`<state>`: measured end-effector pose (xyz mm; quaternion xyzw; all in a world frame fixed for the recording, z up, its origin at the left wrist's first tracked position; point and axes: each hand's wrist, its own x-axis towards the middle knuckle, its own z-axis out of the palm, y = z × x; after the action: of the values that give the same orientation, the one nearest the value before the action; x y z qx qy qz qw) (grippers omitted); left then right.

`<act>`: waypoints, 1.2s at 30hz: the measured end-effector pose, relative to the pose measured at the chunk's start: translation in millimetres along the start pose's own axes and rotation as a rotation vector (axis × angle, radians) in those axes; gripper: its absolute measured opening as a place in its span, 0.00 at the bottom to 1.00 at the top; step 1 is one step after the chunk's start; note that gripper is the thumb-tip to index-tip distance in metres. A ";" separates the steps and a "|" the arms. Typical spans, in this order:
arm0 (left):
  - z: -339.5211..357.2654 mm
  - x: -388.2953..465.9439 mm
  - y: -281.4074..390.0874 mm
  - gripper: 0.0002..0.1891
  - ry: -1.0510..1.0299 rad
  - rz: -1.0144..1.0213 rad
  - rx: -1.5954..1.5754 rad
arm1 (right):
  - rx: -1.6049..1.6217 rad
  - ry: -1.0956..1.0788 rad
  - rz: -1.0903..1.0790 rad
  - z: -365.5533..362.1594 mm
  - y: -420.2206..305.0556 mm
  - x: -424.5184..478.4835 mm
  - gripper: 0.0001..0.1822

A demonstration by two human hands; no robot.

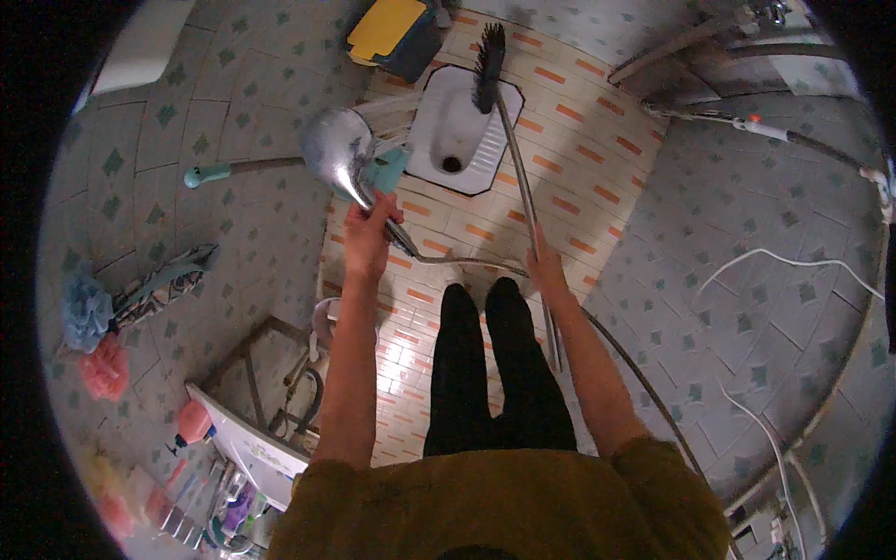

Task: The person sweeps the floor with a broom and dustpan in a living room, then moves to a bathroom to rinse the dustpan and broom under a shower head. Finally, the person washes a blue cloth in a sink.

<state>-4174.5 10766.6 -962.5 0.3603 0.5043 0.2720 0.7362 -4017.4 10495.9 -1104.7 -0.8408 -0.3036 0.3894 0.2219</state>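
Note:
My left hand [369, 234] grips the handle of a chrome shower head [336, 147], and water sprays from it to the right toward a white squat toilet [437, 119]. From the handle a metal shower hose [483, 262] runs right, passing by my right wrist. My right hand [546, 266] is closed around the long pole of a black-bristled floor brush [492, 63]. The brush head is over the upper right part of the squat toilet, apparently at its rim. Behind the shower head, a teal plastic piece [388, 171] joined to a long handle is partly hidden.
A dark bin with a yellow lid [388, 31] stands beyond the toilet on the left. A washbasin [245, 441] with bottles is at lower left. Bags [87, 308] hang on the left tiled wall. Pipes [770, 129] and white cables [791, 260] line the right wall.

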 end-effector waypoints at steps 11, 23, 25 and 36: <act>-31.8 -15.5 -22.2 0.06 0.132 -0.095 0.036 | 0.220 -0.166 -0.024 -7.2 48.4 53.1 0.30; -2.8 -19.5 -17.4 0.07 0.006 -0.092 -0.017 | 1.063 0.161 0.309 8.2 33.7 137.4 0.12; 9.3 -24.7 -24.4 0.06 -0.049 -0.062 0.019 | 1.306 -0.011 0.479 33.3 28.6 117.6 0.14; 9.1 -76.4 -1.4 0.08 -0.076 -0.137 0.074 | 2.721 -0.715 0.522 -100.3 -29.7 -108.5 0.15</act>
<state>-4192.1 10705.1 -919.8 0.3620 0.5093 0.1881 0.7578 -4003.8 10429.3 -970.2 0.1330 0.4212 0.5884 0.6773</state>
